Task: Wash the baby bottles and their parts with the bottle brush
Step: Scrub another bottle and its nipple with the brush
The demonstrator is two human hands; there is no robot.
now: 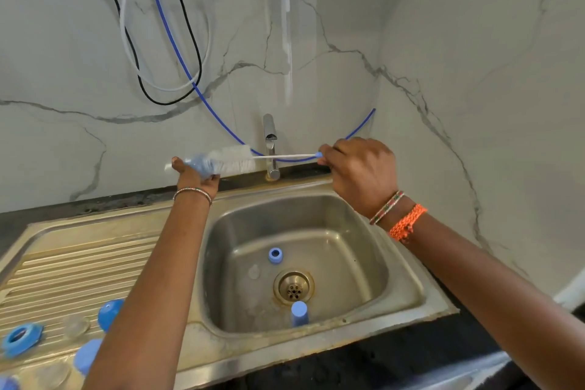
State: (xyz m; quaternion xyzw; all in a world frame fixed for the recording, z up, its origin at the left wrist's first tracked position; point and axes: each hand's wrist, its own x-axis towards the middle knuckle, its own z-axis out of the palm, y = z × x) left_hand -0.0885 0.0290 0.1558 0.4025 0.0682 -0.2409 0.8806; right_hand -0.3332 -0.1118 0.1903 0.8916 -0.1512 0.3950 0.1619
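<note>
My left hand grips a baby bottle, pale blue and held sideways above the back of the sink. A bottle brush with white bristles sits at the bottle's mouth, its thin white handle running right to my right hand, which grips the blue handle end. In the sink basin lie a blue collar ring, a clear teat and a blue cap.
On the ribbed draining board at the left lie a blue ring, blue caps and clear teats. A chrome tap stands behind the basin. Hoses and cables hang on the marble wall. A drain sits mid-basin.
</note>
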